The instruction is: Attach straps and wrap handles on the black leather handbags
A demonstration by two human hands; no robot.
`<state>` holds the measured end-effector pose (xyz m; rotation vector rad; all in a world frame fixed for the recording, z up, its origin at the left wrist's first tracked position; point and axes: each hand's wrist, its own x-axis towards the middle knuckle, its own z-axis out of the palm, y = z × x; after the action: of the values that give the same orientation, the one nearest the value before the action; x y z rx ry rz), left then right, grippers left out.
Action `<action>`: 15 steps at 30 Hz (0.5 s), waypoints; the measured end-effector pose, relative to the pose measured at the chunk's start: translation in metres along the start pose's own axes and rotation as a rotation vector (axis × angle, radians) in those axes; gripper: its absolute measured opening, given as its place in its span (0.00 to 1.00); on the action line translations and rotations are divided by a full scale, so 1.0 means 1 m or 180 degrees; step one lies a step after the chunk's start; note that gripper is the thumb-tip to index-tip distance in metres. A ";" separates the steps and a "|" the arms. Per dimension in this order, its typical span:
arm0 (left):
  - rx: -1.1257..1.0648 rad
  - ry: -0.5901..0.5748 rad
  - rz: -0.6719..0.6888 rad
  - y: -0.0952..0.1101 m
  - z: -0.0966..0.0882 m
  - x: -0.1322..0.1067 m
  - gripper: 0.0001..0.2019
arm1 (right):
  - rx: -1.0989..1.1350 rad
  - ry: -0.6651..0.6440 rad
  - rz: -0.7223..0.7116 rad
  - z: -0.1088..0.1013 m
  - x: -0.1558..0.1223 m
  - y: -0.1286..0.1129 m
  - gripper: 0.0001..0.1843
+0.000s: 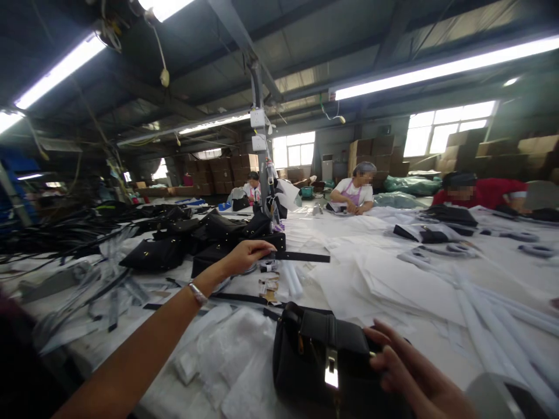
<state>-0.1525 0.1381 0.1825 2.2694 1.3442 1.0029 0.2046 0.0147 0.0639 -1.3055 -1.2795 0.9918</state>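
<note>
My left hand (245, 255) reaches far across the table and pinches one end of a black strap (301, 256), which lies flat and points right. A silver bracelet sits on that wrist. My right hand (404, 366) rests near the lower edge, fingers curled against the top right of a black handbag (321, 364). The bag stands before me, and its flap carries a shiny metal clasp (331, 369). Crumpled white packing paper (244, 355) lies to the left of the bag.
Several black handbags (205, 235) are piled at the far left, with loose straps beside them. White paper sheets (393, 273) and rolled paper tubes (502, 320) cover the right. Three people sit at the far side. A post (261, 145) rises mid-table; cardboard boxes line the back wall.
</note>
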 end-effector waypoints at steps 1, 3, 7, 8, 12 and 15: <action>-0.0079 -0.0087 0.0072 0.018 0.004 -0.003 0.17 | 0.0477 -0.0173 0.0099 0.008 0.001 -0.013 0.30; -0.0245 -0.0314 0.0194 0.049 0.014 -0.012 0.16 | 0.1492 -0.0478 0.0380 0.020 0.005 -0.033 0.30; -0.0469 -0.0739 0.0374 0.083 0.036 -0.030 0.16 | 0.2851 -0.0406 0.0413 0.023 0.007 -0.045 0.20; -0.0449 -0.0797 0.0382 0.085 0.041 -0.034 0.15 | 0.2984 -0.0258 0.0354 0.019 0.005 -0.045 0.20; -0.0161 -0.0976 0.0342 0.086 0.061 -0.037 0.14 | 0.3005 0.0178 0.0301 -0.001 -0.004 -0.042 0.18; 0.0000 -0.1174 0.0434 0.099 0.078 -0.033 0.15 | 0.2814 0.0318 0.0243 -0.007 -0.008 -0.042 0.17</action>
<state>-0.0443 0.0655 0.1721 2.4213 1.0472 0.5798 0.2041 0.0027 0.1057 -0.6935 -0.5757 1.3156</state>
